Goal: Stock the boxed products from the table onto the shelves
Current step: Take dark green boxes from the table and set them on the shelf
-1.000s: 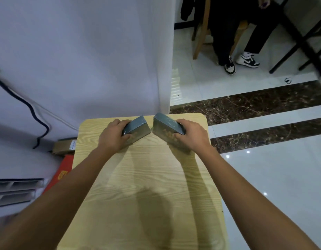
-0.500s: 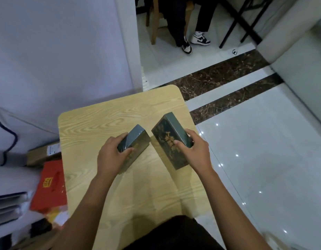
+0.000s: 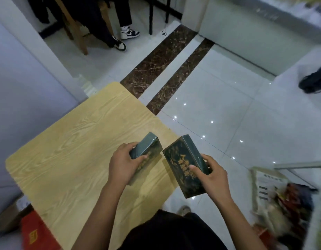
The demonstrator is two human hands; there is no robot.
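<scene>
Both arms reach forward: the left hand grips one green box above the table; the right hand clasps another box past its right edge.

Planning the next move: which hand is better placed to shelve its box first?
Probably the right hand. The right box that it grips lies beyond the table edge, nearer the blurred shelf on the right. The left hand grips the left box above the table, farther away.
</scene>
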